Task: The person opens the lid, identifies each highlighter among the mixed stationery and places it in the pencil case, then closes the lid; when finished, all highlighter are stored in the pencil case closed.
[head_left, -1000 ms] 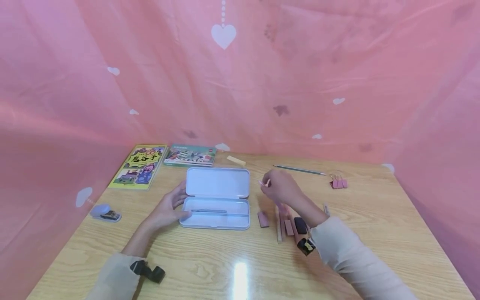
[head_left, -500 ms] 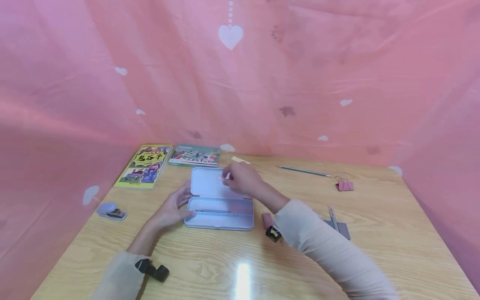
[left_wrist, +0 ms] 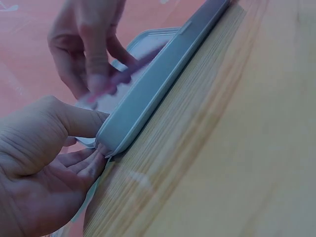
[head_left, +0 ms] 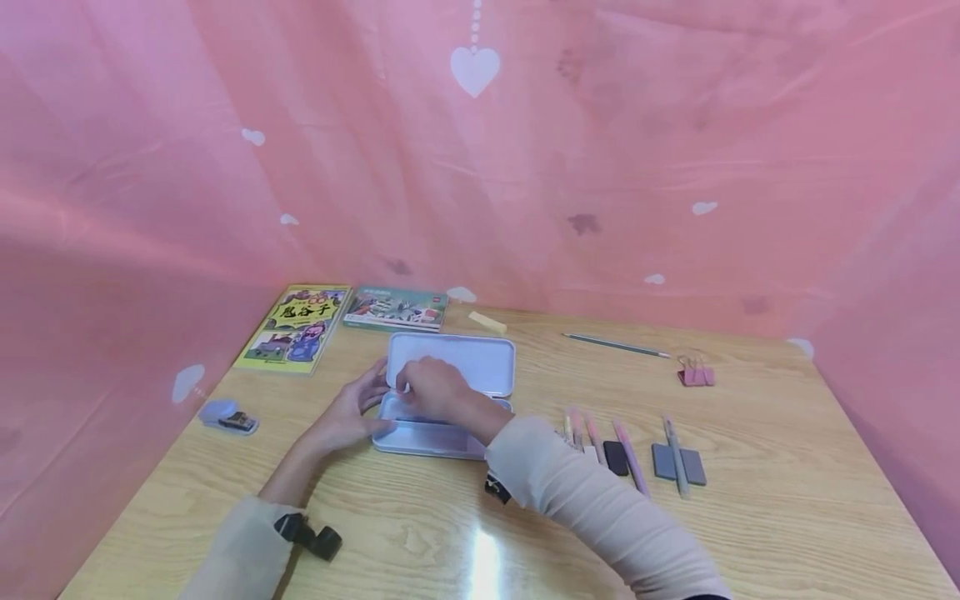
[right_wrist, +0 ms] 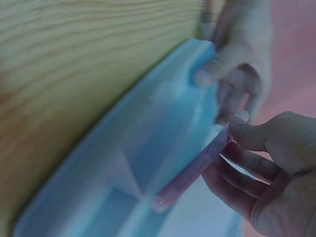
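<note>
A pale blue pencil case lies with its lid folded back. My left hand grips its left end, thumb over the rim and fingers behind, as the left wrist view shows. Over the case's rear part, my right hand holds a pink pen with clear ends between thumb and fingers. The pen slants close above the tray's compartments in the right wrist view. A slim item lies along the tray's divider, mostly covered by the right hand in the head view.
Several pens, a black block and grey blocks lie right of the right sleeve. Behind them are a pencil and a pink binder clip. A stapler and two books sit left and back.
From beside the pens on the right, my right hand has moved left across the case with the pink pen. The left hand keeps its grip on the case. The head view has shifted slightly.
</note>
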